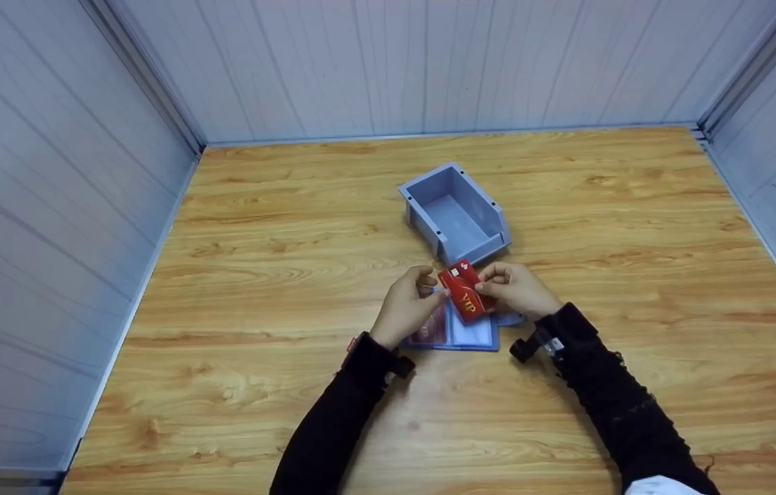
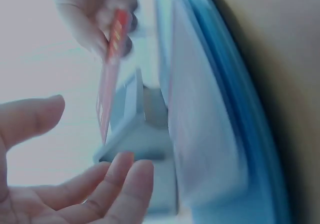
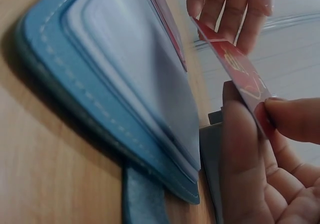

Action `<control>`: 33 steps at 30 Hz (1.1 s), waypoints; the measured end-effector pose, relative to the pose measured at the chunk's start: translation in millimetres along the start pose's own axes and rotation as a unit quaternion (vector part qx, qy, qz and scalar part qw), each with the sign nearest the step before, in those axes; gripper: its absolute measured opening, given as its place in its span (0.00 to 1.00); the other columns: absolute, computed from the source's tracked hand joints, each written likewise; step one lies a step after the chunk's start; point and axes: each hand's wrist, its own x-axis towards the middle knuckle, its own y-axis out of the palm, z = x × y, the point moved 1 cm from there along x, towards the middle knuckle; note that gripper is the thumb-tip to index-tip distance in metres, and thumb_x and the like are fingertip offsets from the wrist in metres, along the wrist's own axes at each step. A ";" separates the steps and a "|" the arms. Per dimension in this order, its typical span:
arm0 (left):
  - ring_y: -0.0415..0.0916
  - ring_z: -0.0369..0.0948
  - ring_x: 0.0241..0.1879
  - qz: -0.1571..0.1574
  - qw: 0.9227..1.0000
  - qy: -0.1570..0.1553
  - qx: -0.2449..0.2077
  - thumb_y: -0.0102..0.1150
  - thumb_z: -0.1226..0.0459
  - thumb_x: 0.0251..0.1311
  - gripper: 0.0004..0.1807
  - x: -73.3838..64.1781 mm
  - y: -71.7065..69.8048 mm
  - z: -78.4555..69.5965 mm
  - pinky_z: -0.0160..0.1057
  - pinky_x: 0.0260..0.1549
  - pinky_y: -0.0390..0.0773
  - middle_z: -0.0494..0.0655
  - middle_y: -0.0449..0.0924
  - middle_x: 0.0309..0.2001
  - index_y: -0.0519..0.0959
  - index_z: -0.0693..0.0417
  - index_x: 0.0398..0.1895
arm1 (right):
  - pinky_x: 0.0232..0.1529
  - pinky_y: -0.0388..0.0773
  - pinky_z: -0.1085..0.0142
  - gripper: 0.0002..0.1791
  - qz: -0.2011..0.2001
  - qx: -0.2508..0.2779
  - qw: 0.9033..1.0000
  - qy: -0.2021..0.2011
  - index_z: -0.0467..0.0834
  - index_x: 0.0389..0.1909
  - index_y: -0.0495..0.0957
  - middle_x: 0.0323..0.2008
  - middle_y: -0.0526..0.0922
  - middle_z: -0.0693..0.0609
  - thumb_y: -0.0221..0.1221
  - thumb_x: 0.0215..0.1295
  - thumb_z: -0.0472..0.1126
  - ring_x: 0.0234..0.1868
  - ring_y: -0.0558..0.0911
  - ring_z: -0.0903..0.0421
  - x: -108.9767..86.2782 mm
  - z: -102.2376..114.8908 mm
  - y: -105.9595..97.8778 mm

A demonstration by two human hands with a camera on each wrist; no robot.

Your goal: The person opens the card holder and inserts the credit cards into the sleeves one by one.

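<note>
My right hand pinches a red VIP card between thumb and fingers. The card is tilted up over an opened blue card holder with clear plastic sleeves. In the right wrist view, the holder's blue stitched edge and a clear sleeve show on the left. Another red card lies in the holder's left sleeve. My left hand is at the holder's left side, beside the card. In the left wrist view, its thumb and fingers are spread apart with nothing between them.
A grey plastic bin stands just beyond the hands, its low front edge close to the red card. The wooden table extends around everything. White panels enclose the back and both sides.
</note>
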 end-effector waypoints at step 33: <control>0.74 0.40 0.21 -0.029 0.996 -0.003 -0.079 0.48 0.75 0.65 0.11 2.5 8.4 -3.8 0.46 0.26 0.84 0.51 0.72 0.31 0.68 0.67 0.49 | 0.30 0.84 0.65 0.12 0.013 -0.034 0.997 -0.061 0.31 0.40 0.77 0.29 0.84 0.49 0.61 0.65 0.38 0.27 0.83 0.58 -6.6 1.6 0.6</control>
